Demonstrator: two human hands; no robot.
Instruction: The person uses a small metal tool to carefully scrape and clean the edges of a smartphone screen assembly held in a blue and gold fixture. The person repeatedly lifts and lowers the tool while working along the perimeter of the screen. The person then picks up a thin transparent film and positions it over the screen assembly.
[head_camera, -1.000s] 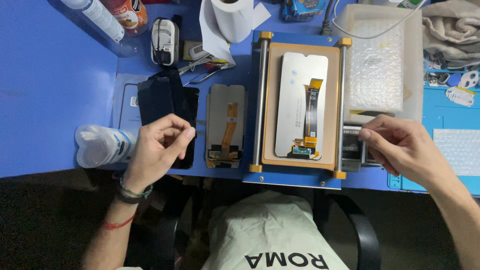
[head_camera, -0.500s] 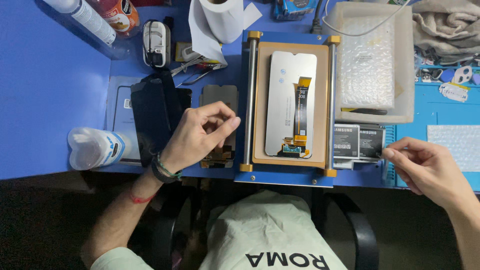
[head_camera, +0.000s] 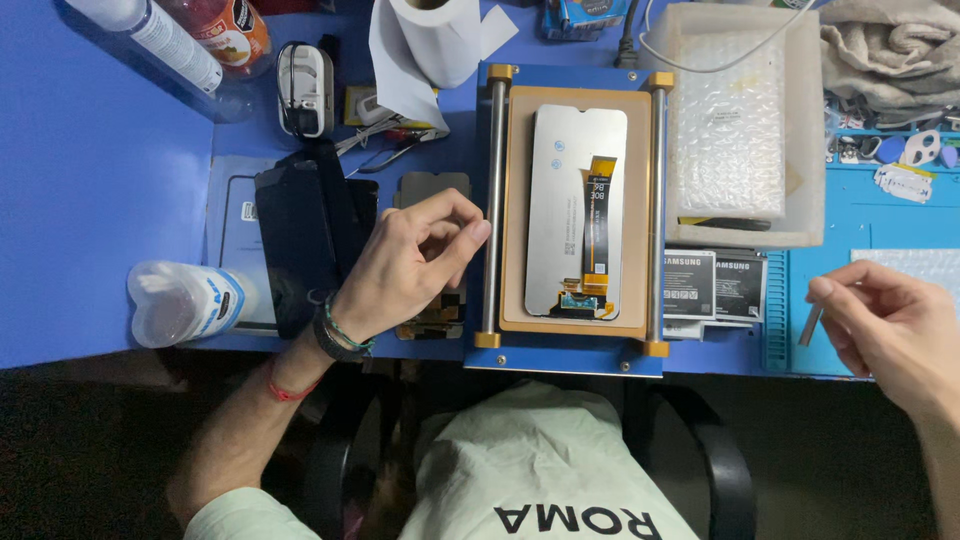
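My left hand (head_camera: 415, 262) hovers with curled, pinched fingers over a phone display part (head_camera: 432, 186) lying just left of the blue separator machine (head_camera: 565, 355); I see nothing in it. On the machine's orange pad (head_camera: 515, 200) lies a grey phone display panel (head_camera: 560, 200), face down, with an orange flex cable (head_camera: 598, 225). My right hand (head_camera: 895, 325) is off to the right, over the table's front edge, pinching a small thin metal tool (head_camera: 810, 325). Two black-and-white phone batteries (head_camera: 715, 285) lie between the machine and that hand.
Black screen panels (head_camera: 300, 235) and a white bottle on its side (head_camera: 185, 300) lie to the left. At the back are a paper roll (head_camera: 430, 30), bottles (head_camera: 160, 40), a white tray with bubble wrap (head_camera: 810, 150) and a cloth (head_camera: 890, 50). A blue work mat (head_camera: 885, 220) is right.
My left hand has moved right from the black panels to beside the machine's left rail. My right hand has drawn away from the machine to the right and lower.
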